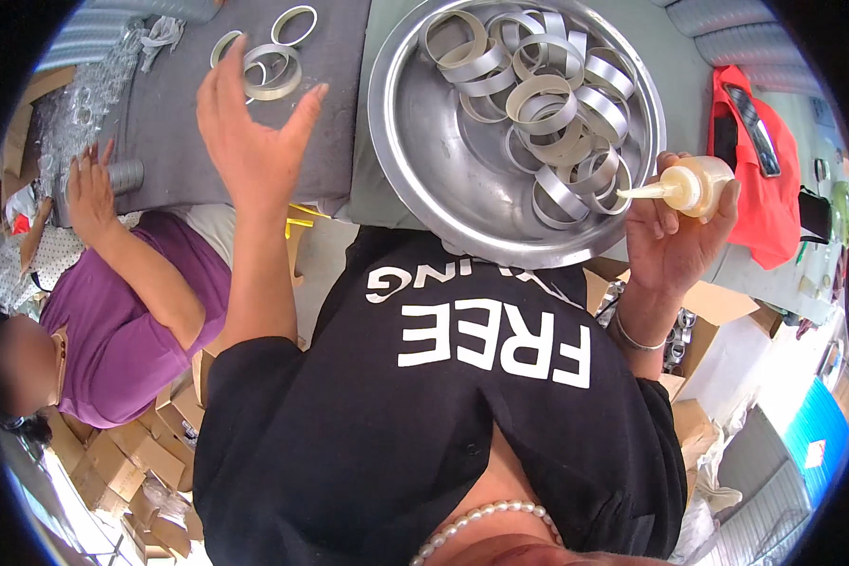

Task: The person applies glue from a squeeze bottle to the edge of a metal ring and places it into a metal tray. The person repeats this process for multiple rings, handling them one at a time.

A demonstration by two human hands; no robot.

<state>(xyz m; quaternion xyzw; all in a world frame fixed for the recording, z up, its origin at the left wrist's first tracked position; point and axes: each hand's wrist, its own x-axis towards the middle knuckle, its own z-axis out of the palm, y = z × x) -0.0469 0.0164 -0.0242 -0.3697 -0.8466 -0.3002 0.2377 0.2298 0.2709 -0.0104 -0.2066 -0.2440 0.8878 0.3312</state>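
Yellowish, the bottle (710, 182) sits wrapped in the right grip (672, 247), nozzle (643, 191) over the basin's rim (378, 113); the left grip (253, 143), spread and empty, hovers near rings (275, 92) on the surface (174, 132). A light, steady squeeze should work best.

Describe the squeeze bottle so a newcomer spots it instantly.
Find the big round metal basin at top centre. By its right edge, the person's right hand holds the squeeze bottle. Its translucent yellowish body and thin, pale nozzle pointing left set it apart from the silver-grey rings in the basin.
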